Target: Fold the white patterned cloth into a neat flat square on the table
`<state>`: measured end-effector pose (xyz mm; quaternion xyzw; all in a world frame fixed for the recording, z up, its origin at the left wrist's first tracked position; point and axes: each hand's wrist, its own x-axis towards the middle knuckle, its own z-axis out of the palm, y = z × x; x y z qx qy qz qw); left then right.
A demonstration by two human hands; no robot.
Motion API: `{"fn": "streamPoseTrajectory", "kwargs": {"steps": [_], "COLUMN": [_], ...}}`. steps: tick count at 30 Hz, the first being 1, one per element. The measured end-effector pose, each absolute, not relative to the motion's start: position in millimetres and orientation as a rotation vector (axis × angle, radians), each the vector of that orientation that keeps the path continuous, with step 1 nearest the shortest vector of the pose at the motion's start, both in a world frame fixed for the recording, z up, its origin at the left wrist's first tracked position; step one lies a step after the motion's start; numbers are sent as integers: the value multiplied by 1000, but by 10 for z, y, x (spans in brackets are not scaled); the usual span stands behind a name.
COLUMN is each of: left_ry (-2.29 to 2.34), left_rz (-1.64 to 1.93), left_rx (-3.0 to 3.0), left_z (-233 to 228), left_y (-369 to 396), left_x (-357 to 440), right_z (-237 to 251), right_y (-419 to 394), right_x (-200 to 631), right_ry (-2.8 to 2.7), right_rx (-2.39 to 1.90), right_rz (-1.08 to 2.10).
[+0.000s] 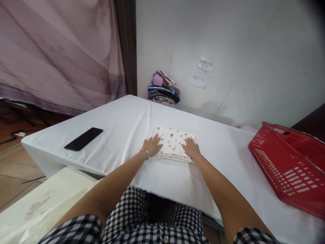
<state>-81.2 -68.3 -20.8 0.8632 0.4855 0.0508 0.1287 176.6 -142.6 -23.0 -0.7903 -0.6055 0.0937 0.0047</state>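
A folded white cloth with small printed figures (175, 140) lies flat on the table covered in a white sheet (122, 118). My left hand (152, 145) rests palm down on its near left corner, fingers spread, with a bracelet on the wrist. My right hand (191, 148) lies flat on the near right edge of the cloth, fingers apart. Neither hand grips anything.
A black phone (83, 138) lies on the table's left part. A red plastic basket (291, 162) stands at the right edge. A pile of folded colourful clothes (164, 88) sits at the back against the white wall. A purple curtain (58, 51) hangs at the left.
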Motion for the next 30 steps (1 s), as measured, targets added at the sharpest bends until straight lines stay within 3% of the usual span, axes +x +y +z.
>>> {"fn": "streamPoseTrajectory", "kwargs": {"steps": [12,22,30], "left_ry": [1428,1442,1443], "left_rz": [150,135,145], "left_rx": [2487,2490,2483], "left_z": [-167,-145,-147], "left_y": [-708,-721,-712], "left_x": [-797,-785,-788], "right_z": [-14,-137,-115], "right_y": [-1432,-1596,-1824], "right_x": [1500,1216,1100], "right_ry": [-1975,-2133,-2096], "right_rx": [-2402,-2214,-2045], "right_rz": [319,321,64]}}
